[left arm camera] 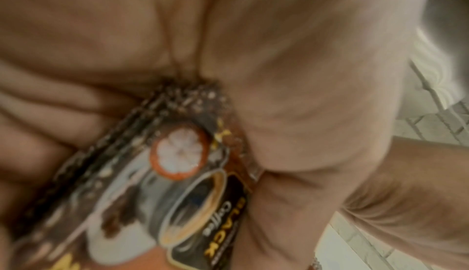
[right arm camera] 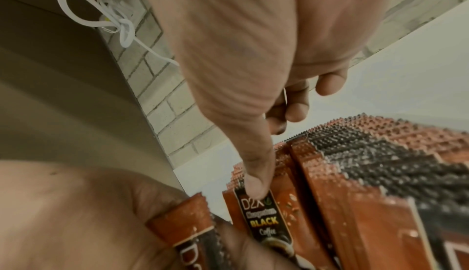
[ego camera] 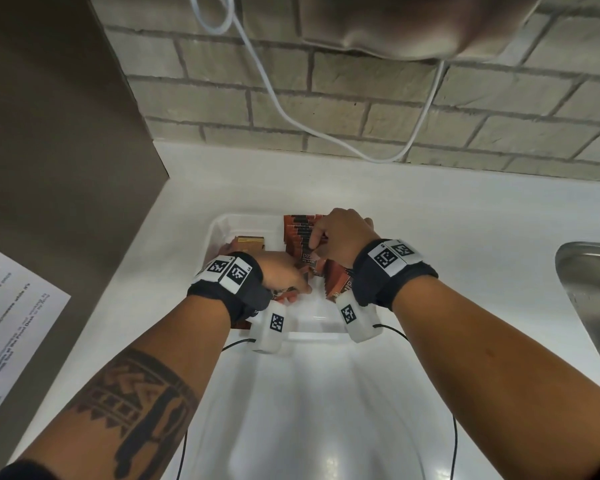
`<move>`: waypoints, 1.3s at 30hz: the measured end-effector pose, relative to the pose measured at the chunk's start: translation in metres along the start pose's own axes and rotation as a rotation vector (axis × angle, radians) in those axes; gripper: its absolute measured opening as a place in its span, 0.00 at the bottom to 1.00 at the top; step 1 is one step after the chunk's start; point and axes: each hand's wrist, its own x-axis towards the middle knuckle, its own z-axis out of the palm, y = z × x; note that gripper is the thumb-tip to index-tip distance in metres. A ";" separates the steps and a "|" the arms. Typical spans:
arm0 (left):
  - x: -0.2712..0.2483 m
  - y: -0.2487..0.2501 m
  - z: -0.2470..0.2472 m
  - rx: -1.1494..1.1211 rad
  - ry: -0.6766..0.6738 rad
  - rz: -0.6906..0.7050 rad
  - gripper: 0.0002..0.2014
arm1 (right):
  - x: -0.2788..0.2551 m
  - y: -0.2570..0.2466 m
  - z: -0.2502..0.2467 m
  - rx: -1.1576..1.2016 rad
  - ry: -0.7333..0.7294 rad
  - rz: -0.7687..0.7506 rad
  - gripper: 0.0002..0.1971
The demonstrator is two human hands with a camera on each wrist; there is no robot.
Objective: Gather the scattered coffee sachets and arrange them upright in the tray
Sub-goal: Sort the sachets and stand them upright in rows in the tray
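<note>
A white tray (ego camera: 222,227) sits on the white counter. A row of orange and black coffee sachets (ego camera: 297,230) stands upright in it, and more sachets (ego camera: 338,282) lean below my right wrist. My right hand (ego camera: 340,232) grips the row: its thumb (right arm camera: 256,184) presses the top of the front sachet (right arm camera: 264,220), and its curled fingers (right arm camera: 294,110) are at the far side. My left hand (ego camera: 284,277) is beside it in the tray, holding a small bundle of sachets (left arm camera: 177,174) in its palm. A brown packet (ego camera: 250,241) lies at the tray's left, partly hidden.
A steel sink (ego camera: 589,289) is set into the counter at the right. A white cable (ego camera: 326,133) hangs along the brick wall behind. A brown cabinet side (ego camera: 49,133) and a printed sheet (ego camera: 11,323) close off the left.
</note>
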 end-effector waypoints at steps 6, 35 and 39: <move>-0.001 -0.002 -0.001 0.000 -0.004 0.013 0.17 | -0.003 -0.001 -0.003 0.022 -0.006 -0.001 0.06; -0.043 -0.044 -0.023 -0.348 0.211 0.077 0.13 | -0.027 -0.005 -0.015 0.327 0.118 0.011 0.05; -0.041 -0.034 -0.016 -0.036 0.132 0.045 0.11 | -0.018 -0.009 0.001 0.070 0.048 0.046 0.07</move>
